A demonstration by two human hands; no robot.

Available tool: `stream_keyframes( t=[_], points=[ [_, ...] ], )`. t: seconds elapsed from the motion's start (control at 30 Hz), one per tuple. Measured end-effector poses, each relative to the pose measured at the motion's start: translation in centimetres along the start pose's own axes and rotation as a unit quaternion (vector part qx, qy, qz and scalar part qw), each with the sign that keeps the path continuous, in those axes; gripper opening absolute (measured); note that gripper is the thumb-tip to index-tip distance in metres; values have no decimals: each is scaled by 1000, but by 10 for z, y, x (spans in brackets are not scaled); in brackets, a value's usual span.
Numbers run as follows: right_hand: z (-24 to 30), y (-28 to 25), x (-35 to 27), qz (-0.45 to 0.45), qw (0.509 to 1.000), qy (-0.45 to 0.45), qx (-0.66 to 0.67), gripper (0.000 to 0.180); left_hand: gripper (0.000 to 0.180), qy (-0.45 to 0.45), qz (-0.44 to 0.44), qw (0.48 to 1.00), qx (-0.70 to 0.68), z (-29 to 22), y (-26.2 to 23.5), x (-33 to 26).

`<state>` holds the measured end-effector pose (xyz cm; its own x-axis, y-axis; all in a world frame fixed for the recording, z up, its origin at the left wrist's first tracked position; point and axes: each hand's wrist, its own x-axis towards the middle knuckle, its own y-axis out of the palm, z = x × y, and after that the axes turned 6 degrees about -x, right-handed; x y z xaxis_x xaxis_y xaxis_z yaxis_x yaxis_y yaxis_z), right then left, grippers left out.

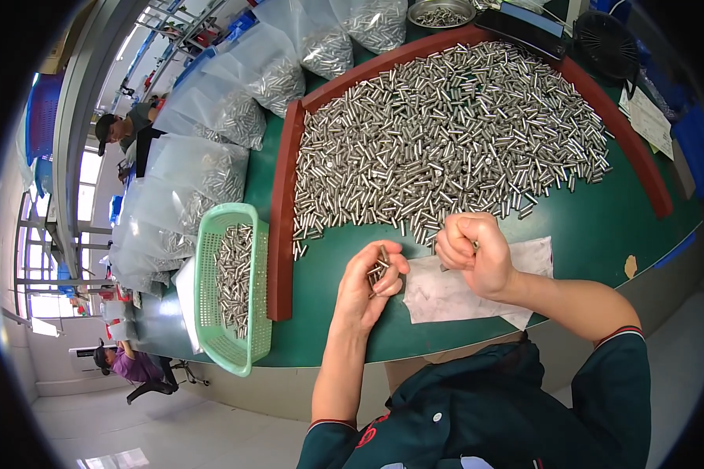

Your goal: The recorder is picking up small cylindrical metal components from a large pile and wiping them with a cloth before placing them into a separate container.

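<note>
A broad heap of small shiny metal pins (446,133) covers the green table (344,328) in front of me. My left hand (370,277) is curled around several of these pins, which show between the palm and fingers. To its right, my right hand (474,254) is closed in a fist at the near edge of the heap. A pin end seems to poke out below its fingers; the rest of what it holds is hidden. Beneath the right hand lies a whitish, smudged cloth (430,293).
Dark red wooden rails (282,219) border the heap. Left of them stands a green plastic basket (260,313) with more pins. Clear bags of pins (211,176) line the far left. At the back are a metal bowl (441,25), a phone-like dark device (524,30) and a black fan (605,43).
</note>
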<state>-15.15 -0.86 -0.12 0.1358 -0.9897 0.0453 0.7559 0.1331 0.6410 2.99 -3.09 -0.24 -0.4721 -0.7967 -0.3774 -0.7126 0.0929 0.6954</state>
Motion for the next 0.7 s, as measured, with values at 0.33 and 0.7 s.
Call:
stream_keyframes(
  t=[0.33, 0.7],
  points=[
    [2, 1, 0, -2, 1000, 5, -4, 32, 10, 353, -41, 653, 669, -4, -1, 25],
    [1, 0, 1, -2, 1000, 1, -16, 33, 11, 282, 25, 631, 722, -7, 0, 22]
  ],
)
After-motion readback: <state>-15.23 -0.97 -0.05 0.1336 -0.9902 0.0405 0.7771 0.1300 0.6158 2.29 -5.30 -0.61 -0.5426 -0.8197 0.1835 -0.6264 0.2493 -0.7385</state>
